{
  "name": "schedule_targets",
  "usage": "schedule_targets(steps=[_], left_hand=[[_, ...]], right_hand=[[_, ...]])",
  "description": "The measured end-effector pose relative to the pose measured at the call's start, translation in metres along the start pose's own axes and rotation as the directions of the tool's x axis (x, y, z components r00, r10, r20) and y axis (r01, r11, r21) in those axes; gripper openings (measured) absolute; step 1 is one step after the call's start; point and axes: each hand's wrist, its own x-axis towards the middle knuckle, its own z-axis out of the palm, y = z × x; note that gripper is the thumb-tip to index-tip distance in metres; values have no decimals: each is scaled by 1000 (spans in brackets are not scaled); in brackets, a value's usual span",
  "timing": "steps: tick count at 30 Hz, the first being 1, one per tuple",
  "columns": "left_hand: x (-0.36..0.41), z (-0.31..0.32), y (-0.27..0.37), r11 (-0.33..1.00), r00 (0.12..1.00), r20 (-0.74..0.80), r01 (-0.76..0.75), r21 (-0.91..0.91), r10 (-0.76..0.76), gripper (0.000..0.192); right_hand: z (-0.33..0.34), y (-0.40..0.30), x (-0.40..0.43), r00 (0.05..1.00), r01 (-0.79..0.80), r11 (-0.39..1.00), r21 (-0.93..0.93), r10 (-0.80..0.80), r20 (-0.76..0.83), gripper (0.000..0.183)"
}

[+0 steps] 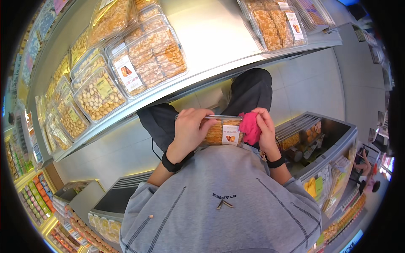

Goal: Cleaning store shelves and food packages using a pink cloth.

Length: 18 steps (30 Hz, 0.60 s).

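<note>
My left hand grips the left end of a clear plastic box, the thumb lying over its top edge. Inside the box are stacked golden nut brittle slices, and a white printed label is on the side towards me. A crumpled bright pink cloth is pinched in my right hand and rests against the box's right end. The box is held close to my grey shirt, above my dark trousers. My right fingertips lie partly behind the cloth.
Ahead is a white shelf with boxed brittle on the left and more boxed brittle on the right. Boxes of shelled nuts stand far left. Behind me are dark display bins. A person is far right.
</note>
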Motion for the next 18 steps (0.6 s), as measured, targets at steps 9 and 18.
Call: schedule_targets(steps=[9, 18], left_hand=[[5, 2, -7, 997, 997, 16, 71, 25, -71, 18], [2, 4, -13, 993, 993, 29, 114, 25, -115, 16]], right_hand=[[5, -1, 8, 996, 4, 986, -170, 12, 94, 21], [5, 11, 9, 996, 17, 934, -356, 16, 91, 14]])
